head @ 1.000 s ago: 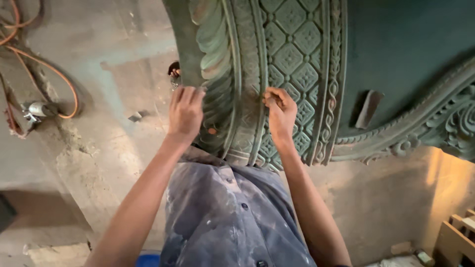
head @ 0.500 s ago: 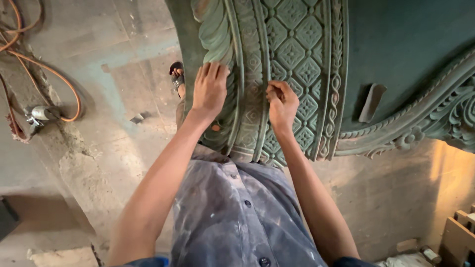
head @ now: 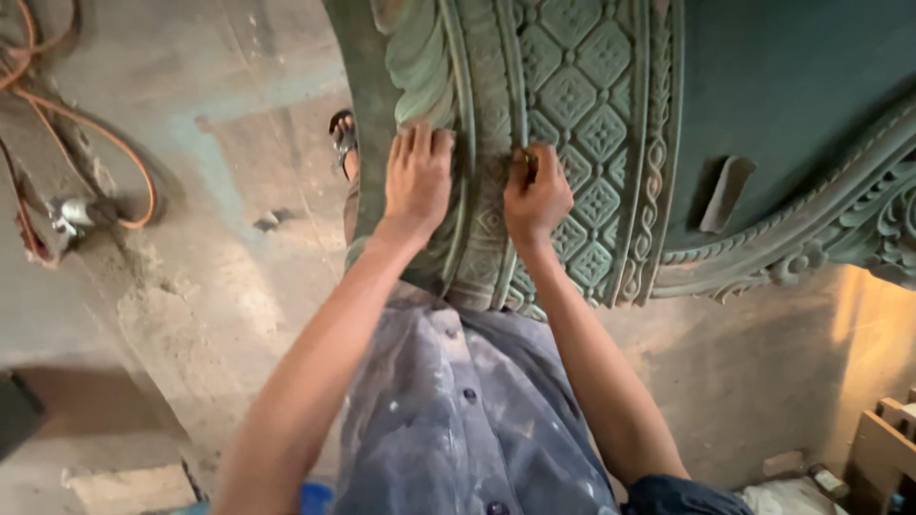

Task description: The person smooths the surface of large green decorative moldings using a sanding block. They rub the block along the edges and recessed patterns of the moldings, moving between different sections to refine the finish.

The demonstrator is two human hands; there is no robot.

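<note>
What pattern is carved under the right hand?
Diamond lattice with small flowers, painted dark green; head view.

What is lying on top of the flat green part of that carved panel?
A small folded piece, maybe sandpaper, lies on the carved panel. What the left hand and right hand cover is hidden.

No packages, labels, signs, screens visible

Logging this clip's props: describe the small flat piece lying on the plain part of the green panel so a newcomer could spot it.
Start at the large green carved panel. Right of its diamond-patterned band lies a smooth, uncarved field. The small flat block rests there, tilted, well clear of the right hand; it is the only loose item on that plain surface.
</note>
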